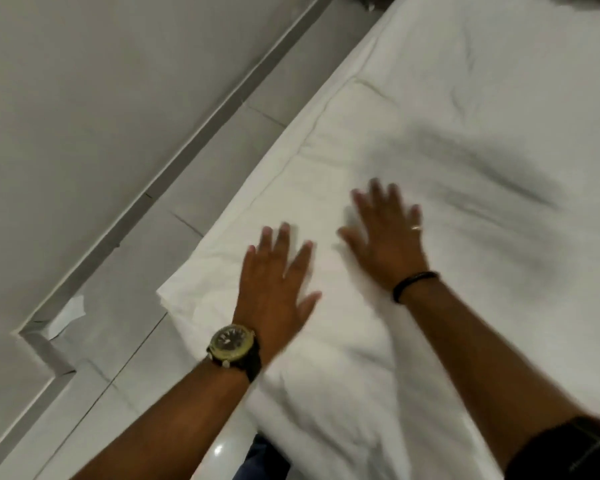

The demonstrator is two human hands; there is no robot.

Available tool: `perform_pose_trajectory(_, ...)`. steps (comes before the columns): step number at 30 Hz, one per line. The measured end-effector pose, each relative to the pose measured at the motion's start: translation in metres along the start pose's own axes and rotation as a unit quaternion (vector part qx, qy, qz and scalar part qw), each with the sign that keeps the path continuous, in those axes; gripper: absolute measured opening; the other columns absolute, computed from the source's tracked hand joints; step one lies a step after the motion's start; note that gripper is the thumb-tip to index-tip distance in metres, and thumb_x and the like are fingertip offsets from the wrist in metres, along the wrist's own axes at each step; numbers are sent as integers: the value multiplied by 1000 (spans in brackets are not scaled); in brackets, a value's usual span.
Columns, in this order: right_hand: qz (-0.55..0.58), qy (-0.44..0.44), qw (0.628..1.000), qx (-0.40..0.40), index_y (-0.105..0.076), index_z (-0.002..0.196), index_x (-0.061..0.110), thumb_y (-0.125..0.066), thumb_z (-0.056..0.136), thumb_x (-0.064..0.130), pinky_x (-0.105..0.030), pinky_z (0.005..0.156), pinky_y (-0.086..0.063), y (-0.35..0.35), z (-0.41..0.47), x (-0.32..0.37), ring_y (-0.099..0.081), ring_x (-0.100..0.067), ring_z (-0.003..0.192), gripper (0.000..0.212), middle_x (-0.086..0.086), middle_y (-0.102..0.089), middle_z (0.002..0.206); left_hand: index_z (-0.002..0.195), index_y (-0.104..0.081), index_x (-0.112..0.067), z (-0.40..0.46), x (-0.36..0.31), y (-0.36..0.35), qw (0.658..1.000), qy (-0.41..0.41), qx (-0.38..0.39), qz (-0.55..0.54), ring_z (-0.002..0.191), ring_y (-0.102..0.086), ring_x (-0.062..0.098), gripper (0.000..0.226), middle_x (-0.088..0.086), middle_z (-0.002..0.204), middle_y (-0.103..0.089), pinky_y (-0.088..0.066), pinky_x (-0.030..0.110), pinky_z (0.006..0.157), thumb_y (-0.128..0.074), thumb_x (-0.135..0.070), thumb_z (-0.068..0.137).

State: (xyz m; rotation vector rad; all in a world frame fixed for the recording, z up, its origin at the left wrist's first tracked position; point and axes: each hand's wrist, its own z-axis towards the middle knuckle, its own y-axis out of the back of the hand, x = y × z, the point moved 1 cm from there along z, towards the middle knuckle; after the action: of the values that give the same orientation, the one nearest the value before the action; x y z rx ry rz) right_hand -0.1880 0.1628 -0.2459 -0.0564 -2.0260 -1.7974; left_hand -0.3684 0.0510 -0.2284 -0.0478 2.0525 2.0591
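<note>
A white bed sheet (465,116) covers the bed, which fills the right half of the view. My left hand (274,285), with a round watch on its wrist, lies flat on the sheet near the bed's corner, fingers spread and straight. My right hand (385,233), with a ring and a black wristband, presses flat on the sheet just to the right, fingers spread. Both hands are blurred. Soft wrinkles and shadows run across the sheet beyond my right hand. The sheet's corner (167,292) sticks out over the floor.
A pale tiled floor (118,341) runs along the bed's left side. A grey wall with a skirting board (174,161) stands close beside it, leaving a narrow strip. A scrap of white paper (68,315) lies by the skirting corner.
</note>
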Motion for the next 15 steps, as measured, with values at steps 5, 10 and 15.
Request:
perform_pose_trajectory(5,-68,50,994,71,-18,152,35,-24,97,59,-64,113,5,-36,103,-19,2,-20,150,60,4,-5,164,155,-29,-17,75,52,-46,980,-106,153,73,151,-17,34,94,10,164,-18,-15,58,119,-30,-79,84)
perform_pose_trajectory(10,-109,-117,985,63,3,153,29,-8,82,79,-66,112,8,9,167,-100,12,-23,149,87,2,9,164,157,10,-26,107,118,-27,980,82,172,49,152,13,27,109,4,165,15,3,51,122,-9,-93,72)
perform_pose_trajectory(15,-113,73,991,-7,-8,152,36,-13,84,78,-70,110,6,5,158,-41,7,-24,149,80,2,3,164,156,-20,-10,111,49,-27,999,-35,-17,26,152,-9,38,83,17,164,-11,-14,58,119,-34,-62,94)
